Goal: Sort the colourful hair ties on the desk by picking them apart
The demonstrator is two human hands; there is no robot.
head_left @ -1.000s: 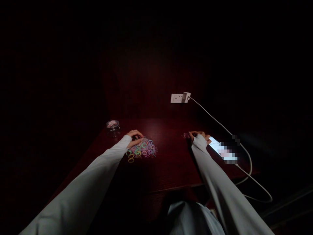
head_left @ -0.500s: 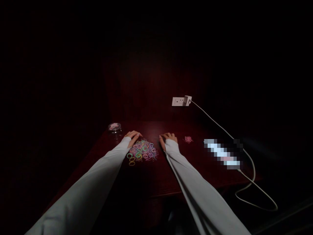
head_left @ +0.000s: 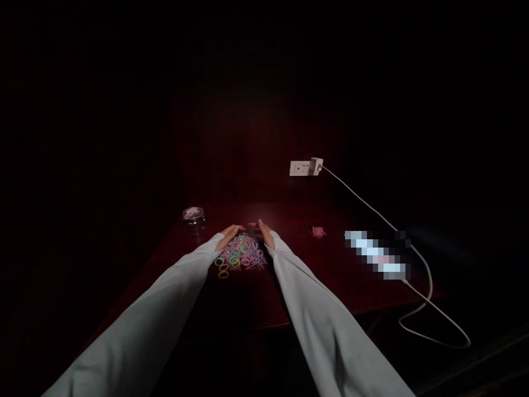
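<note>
in the head view, the left hand [head_left: 228,234] and the right hand [head_left: 266,236] stand at either side of the far part of a heap of small coloured loops [head_left: 243,255], on the near middle of the desk [head_left: 297,292]. both hands are loosely curved and parted, palms turned inward, with no closed grip on anything; the light is too poor to tell whether the fingertips actually touch the outer loops. such a cupped pose seems fit for penning in many light, loose pieces, which would be slow to pinch one by one. a few yellow loops [head_left: 223,271] lie at the heap's near left edge, outside the curve of the fingers.

a small pink cluster [head_left: 318,232] lies well apart, to the right of the right hand, and the gap presumably keeps it from mixing with the heap. the clear round container [head_left: 193,219] stands at the far left of the desk, likely out of the way of the forearms yet within reach. at the right lies a lit phone [head_left: 372,255], its screen masked; its place there makes sense, since its cable [head_left: 431,282] runs up to the charger [head_left: 317,165] in the wall socket [head_left: 298,168].
</note>
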